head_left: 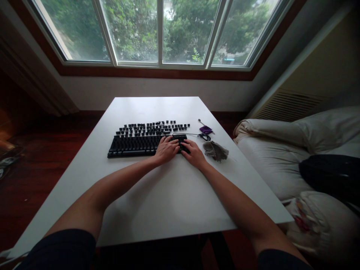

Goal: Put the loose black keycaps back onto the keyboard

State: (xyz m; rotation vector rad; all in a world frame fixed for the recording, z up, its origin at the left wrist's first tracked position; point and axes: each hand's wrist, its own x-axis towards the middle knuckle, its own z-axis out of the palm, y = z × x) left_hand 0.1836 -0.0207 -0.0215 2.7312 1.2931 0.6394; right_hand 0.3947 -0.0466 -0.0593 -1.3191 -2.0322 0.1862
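Across the white table (165, 210), I see a long black keyboard (135, 145) lying flat, its near edge catching some light, with loose black keycaps (152, 130) in ragged rows beyond. My left hand (167, 150) and right hand (194, 153) meet its right end, fingers bent, partly spread; I cannot tell whether they grip anything.
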